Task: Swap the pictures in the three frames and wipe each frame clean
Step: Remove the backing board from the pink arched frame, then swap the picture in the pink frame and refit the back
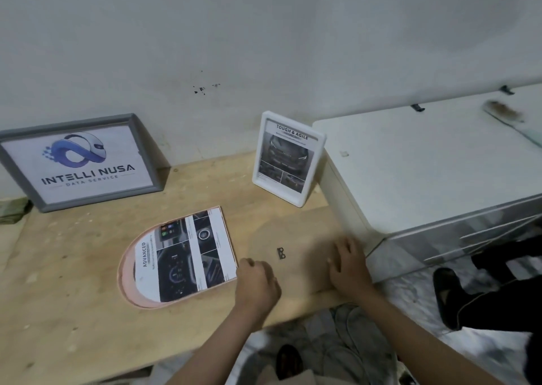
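Note:
A pink arch-shaped frame [126, 279] lies flat on the wooden table [73, 311], with an "ADVANCED" car picture [181, 255] on top of it. Its brown backing board [302, 238], with a small metal hanger [281, 253], lies flat to the right. My left hand [256, 282] has curled fingers at the picture's lower right corner and the board's left edge. My right hand [347, 264] rests flat on the board's right end. A grey frame [79, 161] with a logo print leans on the wall at the left. A white frame [289, 157] with a "TOUGH & AGILE" picture stands at the back.
A white cabinet [425, 164] stands against the table's right end, with a brush-like object [503, 111] on its far top. The table's front edge runs just below my hands. A person's dark-clad legs and shoe [448, 296] are on the floor at the right.

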Motion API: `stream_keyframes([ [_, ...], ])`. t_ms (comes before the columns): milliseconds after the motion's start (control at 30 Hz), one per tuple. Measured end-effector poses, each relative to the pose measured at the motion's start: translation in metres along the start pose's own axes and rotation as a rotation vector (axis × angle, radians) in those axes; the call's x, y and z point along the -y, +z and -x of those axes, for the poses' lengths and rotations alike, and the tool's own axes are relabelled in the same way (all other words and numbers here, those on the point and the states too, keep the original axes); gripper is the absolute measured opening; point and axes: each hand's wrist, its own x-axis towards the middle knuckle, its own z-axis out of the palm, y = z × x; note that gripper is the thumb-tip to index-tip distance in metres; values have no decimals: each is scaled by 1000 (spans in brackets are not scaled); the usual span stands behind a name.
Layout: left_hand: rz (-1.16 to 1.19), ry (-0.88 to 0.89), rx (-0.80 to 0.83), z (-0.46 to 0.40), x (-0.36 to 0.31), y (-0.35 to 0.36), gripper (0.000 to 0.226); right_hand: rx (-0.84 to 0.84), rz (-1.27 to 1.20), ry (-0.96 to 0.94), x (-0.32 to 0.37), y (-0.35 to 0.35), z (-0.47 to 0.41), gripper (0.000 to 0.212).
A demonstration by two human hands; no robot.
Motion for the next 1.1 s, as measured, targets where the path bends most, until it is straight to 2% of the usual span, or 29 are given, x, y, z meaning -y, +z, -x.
stream_keyframes([
  [267, 22, -39, -60, 11, 2, 16, 34, -35, 51, -64, -7, 16, 1, 44],
  [400, 91, 14, -149, 9, 8, 12, 26, -29, 82, -144, 9, 19, 2, 51],
  [500, 118, 15, -228, 6, 18, 4, 31, -18, 52, -240, 31, 24, -1, 51],
  [600, 131, -45, -318, 4, 34, -9, 32, 6, 19, -346, 59, 29, -3, 53],
  [733, 146, -158, -415, 7, 67, -32, 19, 83, 73, -459, 105, 37, -4, 54],
  [833, 154, -257, -438, 10, 98, -48, 19, 112, 70, -549, 136, 48, -6, 53],
  [967, 124, -425, -347, 14, 138, -72, 35, 136, 136, -639, 176, 67, -13, 52],
  [1100, 64, -448, -273, 12, 167, -85, 64, 226, 222, -630, 206, 78, -26, 58],
])
